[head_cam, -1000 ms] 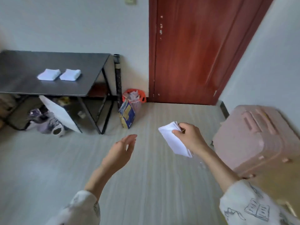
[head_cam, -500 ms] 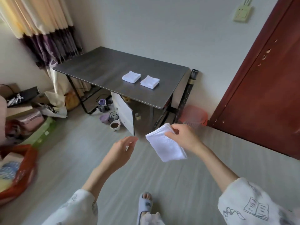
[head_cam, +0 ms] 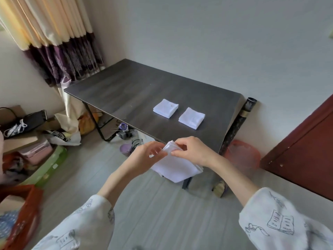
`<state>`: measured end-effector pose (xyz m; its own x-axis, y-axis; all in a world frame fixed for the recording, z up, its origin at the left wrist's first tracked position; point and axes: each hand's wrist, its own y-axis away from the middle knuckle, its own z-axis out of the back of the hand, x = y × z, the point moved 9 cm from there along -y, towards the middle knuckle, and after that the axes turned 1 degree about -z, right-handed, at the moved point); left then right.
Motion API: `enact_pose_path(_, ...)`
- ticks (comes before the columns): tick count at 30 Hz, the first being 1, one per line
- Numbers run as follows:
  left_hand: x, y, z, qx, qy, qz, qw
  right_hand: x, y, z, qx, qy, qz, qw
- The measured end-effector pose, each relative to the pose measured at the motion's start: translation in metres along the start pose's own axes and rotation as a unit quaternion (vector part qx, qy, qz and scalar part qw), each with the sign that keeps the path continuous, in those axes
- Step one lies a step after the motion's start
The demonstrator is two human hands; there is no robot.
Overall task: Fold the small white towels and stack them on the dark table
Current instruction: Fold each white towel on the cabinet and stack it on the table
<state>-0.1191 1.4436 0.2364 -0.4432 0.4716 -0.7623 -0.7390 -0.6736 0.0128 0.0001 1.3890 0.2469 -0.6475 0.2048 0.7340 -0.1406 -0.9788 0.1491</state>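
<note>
A small white towel (head_cam: 177, 168) hangs in the air in front of the near edge of a dark table (head_cam: 126, 91), held up by both hands of a person seen from above. The right hand (head_cam: 191, 150) pinches the towel's upper corner between thumb and curled fingers. The left hand (head_cam: 144, 157) meets it at the same corner, its fingertips closed on the cloth. The rest of the towel droops below the hands, hiding part of a table leg.

On the tabletop, well beyond the hands, lie two folded white towels side by side but apart: the left folded towel (head_cam: 165, 108) and the right folded towel (head_cam: 191, 117).

A dark tube (head_cam: 237, 123) leans in the corner by the table's right end, with a red basket (head_cam: 242, 154) on the floor beside it. A brown door (head_cam: 306, 150) stands at the right. Cream and purple curtains (head_cam: 54, 42) hang behind the table's left end. Boxes and bags clutter the floor at the left; small items sit under the table
</note>
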Motion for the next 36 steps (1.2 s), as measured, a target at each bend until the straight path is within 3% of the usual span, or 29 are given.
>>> enact_pose_path(6,0.044,-0.109,0.033,0.009,-0.002,-0.012,1.000,-0.021,-0.113,0.015,-0.018,-0.023,-0.046,0.999)
enact_pose_path(12,0.095,-0.229,0.068,0.080,0.105,-0.012,0.991,-0.064,-0.215,0.027,-0.024,-0.156,-0.146,0.977)
enact_pose_path(17,0.143,-0.316,0.080,0.119,0.174,0.055,0.976,-0.113,-0.270,0.026,-0.030,-0.280,-0.226,0.933)
enact_pose_path(23,0.179,-0.392,0.043,0.195,0.223,0.137,0.945,-0.168,-0.313,0.029,-0.099,-0.439,-0.295,0.843)
enact_pose_path(29,0.214,-0.451,0.012,0.202,0.207,0.192,0.938,-0.218,-0.363,0.047,-0.145,-0.404,-0.341,0.836)
enact_pose_path(36,0.260,-0.498,-0.002,0.195,0.162,0.253,0.934,-0.256,-0.414,0.042,-0.137,-0.413,-0.385,0.814)
